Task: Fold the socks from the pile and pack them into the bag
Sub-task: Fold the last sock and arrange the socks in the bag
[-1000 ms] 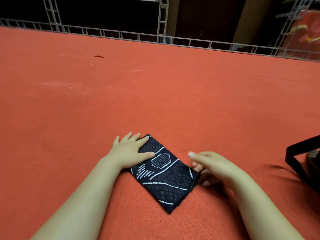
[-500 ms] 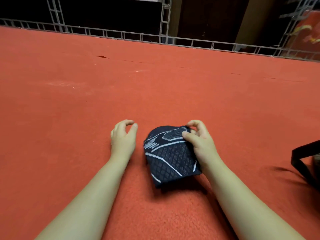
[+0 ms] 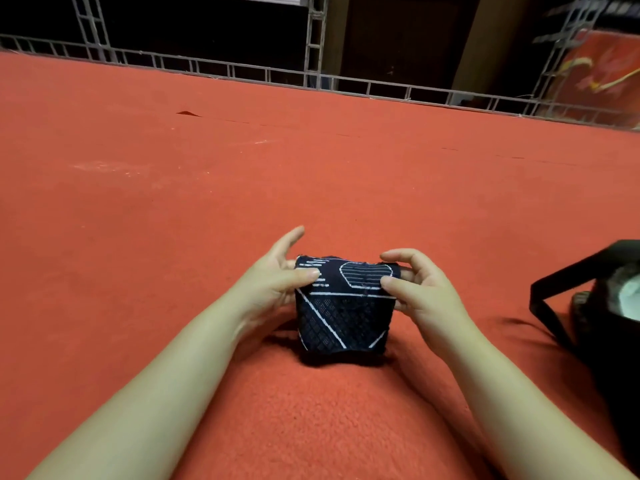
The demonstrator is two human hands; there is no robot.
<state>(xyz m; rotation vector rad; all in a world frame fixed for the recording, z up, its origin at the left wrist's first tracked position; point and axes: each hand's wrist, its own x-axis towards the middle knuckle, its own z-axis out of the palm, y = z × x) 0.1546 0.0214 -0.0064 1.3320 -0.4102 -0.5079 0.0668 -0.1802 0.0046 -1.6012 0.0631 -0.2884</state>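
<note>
I see the black bag [image 3: 602, 306] cut off at the right edge; its pale contents are too blurred to identify.

Left hand [image 3: 277, 282] and right hand [image 3: 420, 289]: both bare, no gloves, rings or watch visible. Both forearms bare from the wrists back to the near frame edge; no sleeve or cuff in view. Fingernails short and unpainted where visible. No markings seen on either arm.

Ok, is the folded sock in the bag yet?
No, both the left hand and right hand pinch the sock above the red cloth, left of the bag.
</note>
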